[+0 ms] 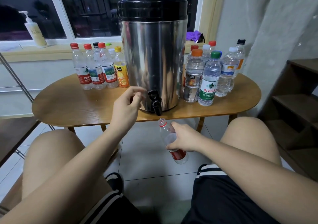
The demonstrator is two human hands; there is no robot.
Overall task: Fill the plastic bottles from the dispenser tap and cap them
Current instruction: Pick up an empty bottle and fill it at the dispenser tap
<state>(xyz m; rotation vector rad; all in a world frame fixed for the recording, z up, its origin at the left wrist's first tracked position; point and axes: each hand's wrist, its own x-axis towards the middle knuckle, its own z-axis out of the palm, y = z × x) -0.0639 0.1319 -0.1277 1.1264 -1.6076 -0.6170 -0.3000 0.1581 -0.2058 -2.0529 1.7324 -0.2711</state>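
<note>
Bench [72, 106] carries the urn [153, 55] at the front edge so the tap [155, 102] overhangs w/ room for a bottle beneath. Capped bottles sit both sides: left group [101, 68] looks empty, right group [208, 75] looks full, prob. sorted that way. Right hand [184, 138], fingers clenched round the open bottle [169, 137], holds it tilted just below the spout, mouth not quite under it. Left hand [127, 103] beside the tap, fingers loosely curled, gripping nothing, likely going for the lever. No water running.
</note>
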